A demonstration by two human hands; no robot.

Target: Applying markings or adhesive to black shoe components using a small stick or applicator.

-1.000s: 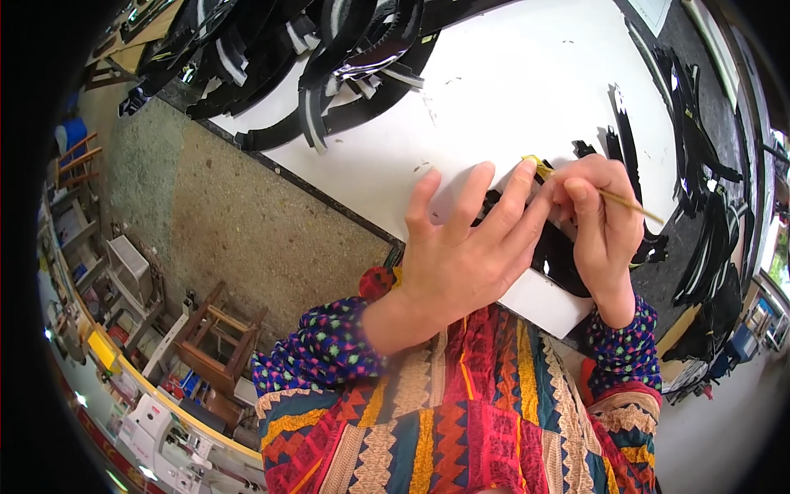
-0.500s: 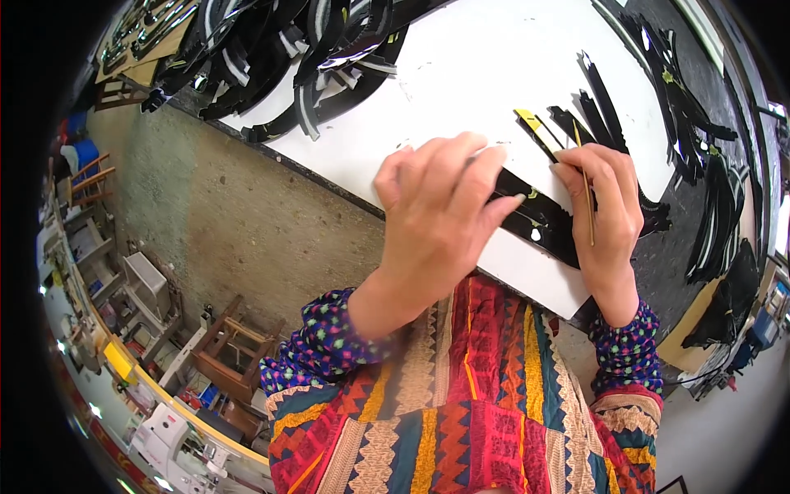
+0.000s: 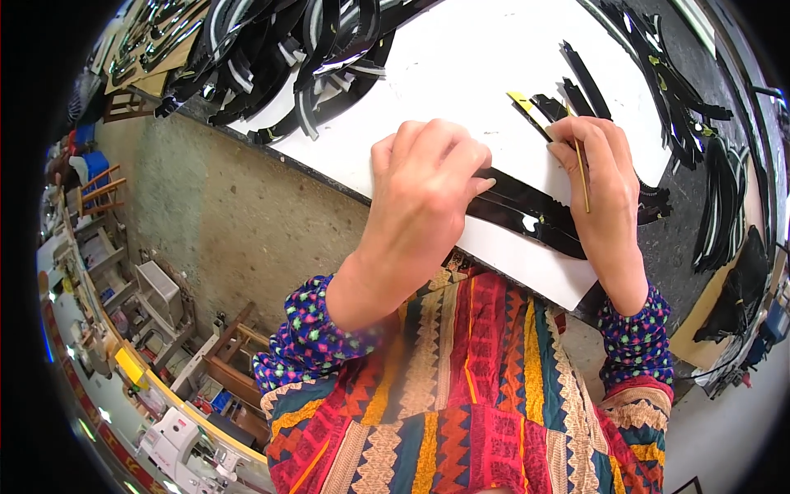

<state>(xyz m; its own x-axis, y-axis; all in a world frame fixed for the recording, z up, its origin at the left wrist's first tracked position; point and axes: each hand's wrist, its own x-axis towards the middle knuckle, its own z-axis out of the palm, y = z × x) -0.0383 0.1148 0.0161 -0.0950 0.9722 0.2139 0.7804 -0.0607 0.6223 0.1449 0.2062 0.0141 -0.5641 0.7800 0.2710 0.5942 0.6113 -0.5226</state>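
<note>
A long black curved strip (image 3: 550,229) of glossy flat material lies on the white work surface, running between my two hands. My left hand (image 3: 424,193) is closed at its left end, fingers curled, with the fingertips mostly hidden. Between the fingers of my right hand (image 3: 605,169) is a thin yellowish-brown stick (image 3: 583,177), slanting down past the palm. The same hand rests over the right end of the black strip. Just beyond its fingertips are a yellow-ended blade-like piece (image 3: 520,102) and several short black strips (image 3: 584,78).
Large curved black pieces with grey bands (image 3: 317,62) are heaped at the far left of the white board (image 3: 461,58). More black strips (image 3: 666,90) lie along the right side, with a bundle (image 3: 721,206) nearer. Left of the table are a wooden stool (image 3: 234,354) and a white machine (image 3: 177,440).
My left hand has moved a little left and its fingers have drawn in at the strip's end. My right hand still holds the stick, slightly higher in view.
</note>
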